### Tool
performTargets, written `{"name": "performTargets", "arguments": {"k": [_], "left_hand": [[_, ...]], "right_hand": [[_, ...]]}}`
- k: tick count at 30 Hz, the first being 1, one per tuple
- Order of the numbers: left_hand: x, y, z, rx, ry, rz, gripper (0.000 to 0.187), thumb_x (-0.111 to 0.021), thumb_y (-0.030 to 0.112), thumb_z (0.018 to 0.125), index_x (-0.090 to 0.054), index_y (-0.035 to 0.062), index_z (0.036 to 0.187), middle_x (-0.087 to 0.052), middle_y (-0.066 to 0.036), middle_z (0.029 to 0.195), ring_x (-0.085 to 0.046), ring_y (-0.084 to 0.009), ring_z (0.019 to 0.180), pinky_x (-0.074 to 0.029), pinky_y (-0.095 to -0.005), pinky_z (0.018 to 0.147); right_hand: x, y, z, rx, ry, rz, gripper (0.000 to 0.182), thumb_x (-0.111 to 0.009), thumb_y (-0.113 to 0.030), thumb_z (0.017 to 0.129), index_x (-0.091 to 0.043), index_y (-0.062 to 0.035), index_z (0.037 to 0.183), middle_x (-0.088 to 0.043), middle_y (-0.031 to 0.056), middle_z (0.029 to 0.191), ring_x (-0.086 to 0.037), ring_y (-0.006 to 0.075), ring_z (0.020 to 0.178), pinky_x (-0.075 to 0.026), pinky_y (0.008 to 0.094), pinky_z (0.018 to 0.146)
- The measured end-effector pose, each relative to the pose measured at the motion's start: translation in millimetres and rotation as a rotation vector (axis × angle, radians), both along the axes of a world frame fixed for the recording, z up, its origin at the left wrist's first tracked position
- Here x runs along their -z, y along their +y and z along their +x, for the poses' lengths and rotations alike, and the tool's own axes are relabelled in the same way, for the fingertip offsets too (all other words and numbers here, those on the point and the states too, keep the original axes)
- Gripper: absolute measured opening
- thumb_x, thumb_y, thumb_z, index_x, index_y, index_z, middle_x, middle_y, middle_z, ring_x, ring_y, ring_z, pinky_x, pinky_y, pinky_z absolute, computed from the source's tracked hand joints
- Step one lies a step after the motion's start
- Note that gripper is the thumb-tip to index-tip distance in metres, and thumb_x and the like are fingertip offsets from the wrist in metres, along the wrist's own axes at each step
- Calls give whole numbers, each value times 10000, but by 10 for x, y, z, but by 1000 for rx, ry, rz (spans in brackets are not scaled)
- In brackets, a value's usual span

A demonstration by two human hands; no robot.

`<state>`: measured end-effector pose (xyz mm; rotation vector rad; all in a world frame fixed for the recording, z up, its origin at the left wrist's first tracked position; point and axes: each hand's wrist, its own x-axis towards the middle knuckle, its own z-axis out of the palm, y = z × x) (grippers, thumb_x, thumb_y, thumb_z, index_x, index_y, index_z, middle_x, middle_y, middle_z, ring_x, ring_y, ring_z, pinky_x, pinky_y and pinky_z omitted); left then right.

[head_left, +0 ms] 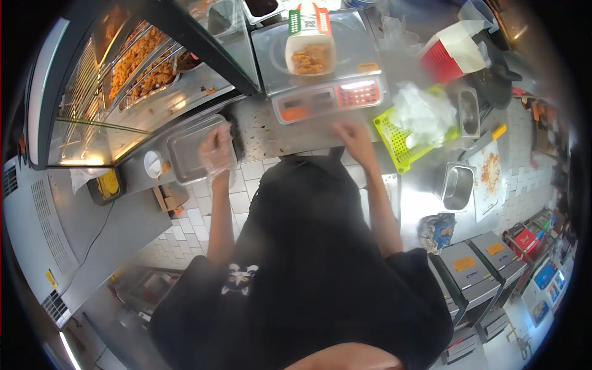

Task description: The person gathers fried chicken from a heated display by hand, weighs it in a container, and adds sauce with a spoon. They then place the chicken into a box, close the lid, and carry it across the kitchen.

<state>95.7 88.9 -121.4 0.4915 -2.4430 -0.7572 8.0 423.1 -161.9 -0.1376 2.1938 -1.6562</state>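
My left hand (217, 151), in a clear plastic glove, rests at the right edge of an empty metal tray (188, 154) on the steel counter. My right hand (353, 134) is bare and lies on the counter just below the front of a weighing scale (327, 98). It holds nothing. On the scale's platform stands an open paper box of fried chicken pieces (310, 54). My black shirt fills the lower middle of the view.
A heated glass display case (135, 71) with fried food stands at the left. A green basket of plastic bags (394, 145) sits right of my right hand. Farther right are a red-and-white box (453, 52), metal containers (457, 185) and a white board with crumbs (490, 176).
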Motion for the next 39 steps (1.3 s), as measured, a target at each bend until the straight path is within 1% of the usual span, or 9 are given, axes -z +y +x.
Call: {"name": "performTargets", "arguments": {"k": [1,7,10,13,17,21,24,31,39], "left_hand": [[37,-94,148,-225,-73,161,231,-644,266,907,-709,48,950,-682,-89,752,-622,-161,597,-479,-291,561],[-88,-554,884,-500,-16,540,324,-585,347,954,-691,46,898,-562,-23,636,-480,-80,501,-373,-240,442],[117,-826,1355,-502,92,601,356,-569,366,966,-678,36,888,-569,-28,648,-488,-80,506,-382,-235,446],[249,-1036,1674,-572,63,708,339,-562,346,973,-657,25,927,-607,-46,712,-510,-84,511,-401,-228,454],[489,-1368,2094,-497,80,781,293,-587,302,964,-652,18,942,-624,-59,737,-519,-89,517,-406,-224,459],[487,-1627,2264,-490,112,814,253,-613,265,952,-651,15,941,-638,-69,756,-528,-90,529,-408,-219,467],[579,-1831,2381,-500,102,852,254,-634,281,930,-668,31,965,-651,-63,789,-534,-96,575,-428,-233,513],[766,-1996,2402,-569,145,815,228,-627,256,941,-655,31,970,-650,-61,778,-533,-86,567,-417,-219,504],[773,-1998,2358,-601,72,783,239,-611,280,932,-673,50,951,-678,-42,760,-572,-97,575,-466,-258,541]], "right_hand": [[-62,-198,-76,-168,-13,-18,267,-628,-269,925,-681,-11,971,-696,89,836,-652,176,761,-495,319,705],[-242,-2324,-98,-717,147,-411,300,-640,-280,899,-662,-12,1032,-689,147,931,-651,244,844,-506,358,791],[-285,-3544,30,-678,319,-412,348,-649,-259,883,-621,-29,1143,-662,167,1047,-646,276,943,-492,378,866],[-295,-4648,94,-499,581,-463,398,-656,-224,894,-566,-36,1233,-639,151,1141,-648,219,956,-520,338,820],[-187,-5504,121,-502,280,-734,387,-659,-204,892,-575,-21,1223,-639,157,1126,-634,258,1030,-506,352,871],[-251,-5742,60,-472,313,-576,353,-728,-191,836,-618,-16,1122,-655,114,1032,-646,199,916,-526,325,787],[-590,-5791,230,-209,474,-473,346,-822,-209,738,-640,0,945,-648,80,875,-602,173,749,-514,326,639],[-586,-5739,291,-101,573,-432,236,-742,-194,833,-677,15,921,-702,112,859,-684,175,757,-519,278,691],[-496,-5090,66,-76,534,-281,160,-686,-168,882,-679,-9,867,-684,67,816,-635,139,765,-499,281,754]]}}
